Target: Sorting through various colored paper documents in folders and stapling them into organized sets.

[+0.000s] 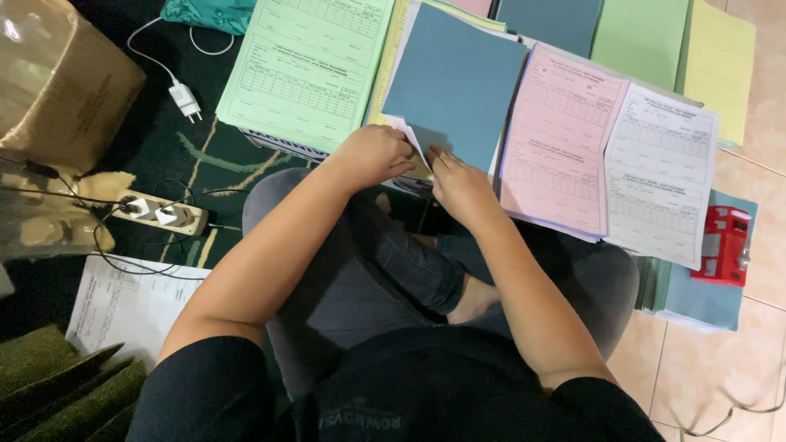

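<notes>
Floor tiles and dark carpet carry stacked forms. Left hand [372, 155] and right hand [458, 187] are pinched on the blue sheet's [454, 86] lower corner — barely lifted; green stack [307, 69], pink stack [557, 143] and red stapler [725, 245] lie beside.

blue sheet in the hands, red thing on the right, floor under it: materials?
Blue sheet: likely thin card or cover paper, matte; its corner bends between the left hand and right hand. Red stapler: apparently glossy painted metal or plastic, with small highlights. Floor: probably glazed ceramic tile, beige, with grout lines and a soft sheen.
</notes>
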